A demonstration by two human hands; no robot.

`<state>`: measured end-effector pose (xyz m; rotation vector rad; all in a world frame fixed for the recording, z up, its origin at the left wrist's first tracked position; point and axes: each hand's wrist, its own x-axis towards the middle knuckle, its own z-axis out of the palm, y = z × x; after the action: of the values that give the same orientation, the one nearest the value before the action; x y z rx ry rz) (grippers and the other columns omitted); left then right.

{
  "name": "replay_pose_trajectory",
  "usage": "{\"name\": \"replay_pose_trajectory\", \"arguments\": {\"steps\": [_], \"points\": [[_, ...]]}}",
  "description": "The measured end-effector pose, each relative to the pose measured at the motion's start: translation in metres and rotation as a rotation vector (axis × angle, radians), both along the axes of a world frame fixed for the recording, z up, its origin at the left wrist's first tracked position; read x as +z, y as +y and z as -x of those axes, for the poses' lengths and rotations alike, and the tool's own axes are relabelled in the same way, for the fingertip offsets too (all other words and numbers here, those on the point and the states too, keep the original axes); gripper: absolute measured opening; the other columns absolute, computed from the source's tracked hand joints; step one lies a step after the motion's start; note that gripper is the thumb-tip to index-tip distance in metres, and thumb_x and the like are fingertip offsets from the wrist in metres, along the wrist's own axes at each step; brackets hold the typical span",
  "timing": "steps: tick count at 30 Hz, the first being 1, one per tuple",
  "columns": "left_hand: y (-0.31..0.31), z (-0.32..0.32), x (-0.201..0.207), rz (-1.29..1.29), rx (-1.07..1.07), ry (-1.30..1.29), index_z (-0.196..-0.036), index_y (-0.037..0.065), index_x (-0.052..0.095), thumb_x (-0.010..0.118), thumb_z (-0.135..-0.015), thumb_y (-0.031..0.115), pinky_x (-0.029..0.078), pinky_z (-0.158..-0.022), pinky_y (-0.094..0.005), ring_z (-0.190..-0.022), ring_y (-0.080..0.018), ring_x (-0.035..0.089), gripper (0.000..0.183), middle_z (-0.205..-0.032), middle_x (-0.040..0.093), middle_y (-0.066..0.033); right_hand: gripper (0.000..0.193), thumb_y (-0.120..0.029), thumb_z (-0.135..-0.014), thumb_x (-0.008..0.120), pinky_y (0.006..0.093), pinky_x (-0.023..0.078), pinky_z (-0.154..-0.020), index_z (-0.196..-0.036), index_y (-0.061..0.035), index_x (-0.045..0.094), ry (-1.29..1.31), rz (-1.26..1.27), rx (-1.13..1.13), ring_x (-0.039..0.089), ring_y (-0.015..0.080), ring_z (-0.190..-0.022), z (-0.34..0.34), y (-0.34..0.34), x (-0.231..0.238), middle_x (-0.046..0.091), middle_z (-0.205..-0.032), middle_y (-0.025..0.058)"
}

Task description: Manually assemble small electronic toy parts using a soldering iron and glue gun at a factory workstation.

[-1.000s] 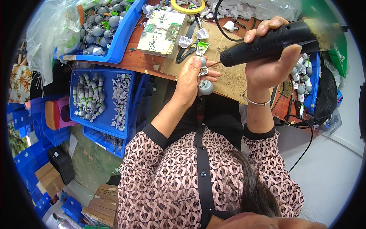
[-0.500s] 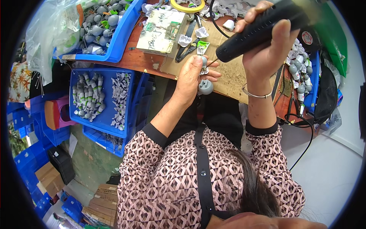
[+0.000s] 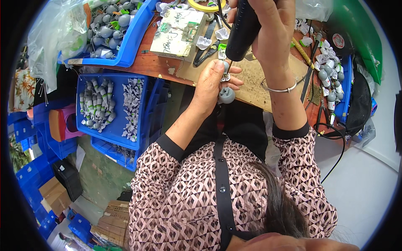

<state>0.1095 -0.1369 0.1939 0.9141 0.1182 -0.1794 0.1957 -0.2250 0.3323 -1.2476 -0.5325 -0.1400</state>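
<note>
My left hand is closed round a small grey-and-white plastic assembly at the near edge of the bench. Its round grey end with slots hangs below my fingers, and a bright green part shows at its far end. In my right hand is a black electric screwdriver, gripped from the right side. The thin bit points down to the assembly beside my left fingertips; whether it touches a screw cannot be made out. Just beyond lie white plastic shells and black-handled scissors.
A white box-like block stands on the bench left of my hands. Blue bins of grey pieces and a blue tray are to the left. At right are more grey-and-white pieces and a black cable.
My right hand has swung the screwdriver left and turned it more upright, its bit now by the assembly. My left hand has hardly moved.
</note>
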Motion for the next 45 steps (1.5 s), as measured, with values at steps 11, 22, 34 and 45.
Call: {"name": "replay_pose_trajectory", "arguments": {"steps": [11, 22, 34, 45], "points": [[-0.007, -0.004, -0.009, 0.065, 0.1, 0.051, -0.108, 0.0, 0.045, 0.041, -0.099, 0.038, 0.056, -0.063, -0.0301, -0.072, -0.0192, 0.065, 0.039, -0.091, 0.053, -0.0101, 0.076, -0.058, -0.073, 0.072, 0.0333, 0.051, -0.064, -0.11, -0.0004, 0.04, -0.113, -0.007, 0.067, 0.052, 0.0176, -0.084, 0.044, -0.029, -0.027, 0.047, -0.093, 0.0073], [-0.006, -0.004, -0.004, 0.012, 0.116, 0.1, -0.106, 0.001, 0.046, 0.044, -0.098, 0.038, 0.056, -0.058, -0.0296, -0.066, -0.0149, 0.062, 0.038, -0.088, 0.053, -0.0072, 0.068, -0.055, -0.072, 0.074, 0.0334, 0.049, -0.064, -0.099, -0.0021, 0.041, -0.076, -0.04, 0.104, 0.051, 0.0171, -0.078, 0.047, -0.026, -0.027, 0.046, -0.091, 0.0069], [-0.004, -0.004, -0.009, 0.052, 0.093, 0.098, -0.112, 0.0, 0.045, 0.044, -0.098, 0.037, 0.057, -0.06, -0.0301, -0.067, -0.0147, 0.062, 0.04, -0.095, 0.055, -0.0107, 0.07, -0.058, -0.078, 0.067, 0.035, 0.05, -0.066, -0.108, 0.0003, 0.041, -0.151, -0.07, 0.026, 0.05, 0.0183, -0.082, 0.041, -0.032, -0.032, 0.045, -0.095, 0.0087], [-0.006, -0.007, -0.006, 0.054, 0.131, 0.07, -0.11, 0.001, 0.045, 0.043, -0.099, 0.037, 0.057, -0.061, -0.0301, -0.068, -0.0162, 0.062, 0.038, -0.092, 0.056, -0.0104, 0.071, -0.058, -0.079, 0.065, 0.0355, 0.05, -0.067, -0.112, -0.0002, 0.04, -0.158, -0.047, 0.021, 0.05, 0.0189, -0.084, 0.047, -0.031, -0.038, 0.046, -0.098, 0.0091]]}}
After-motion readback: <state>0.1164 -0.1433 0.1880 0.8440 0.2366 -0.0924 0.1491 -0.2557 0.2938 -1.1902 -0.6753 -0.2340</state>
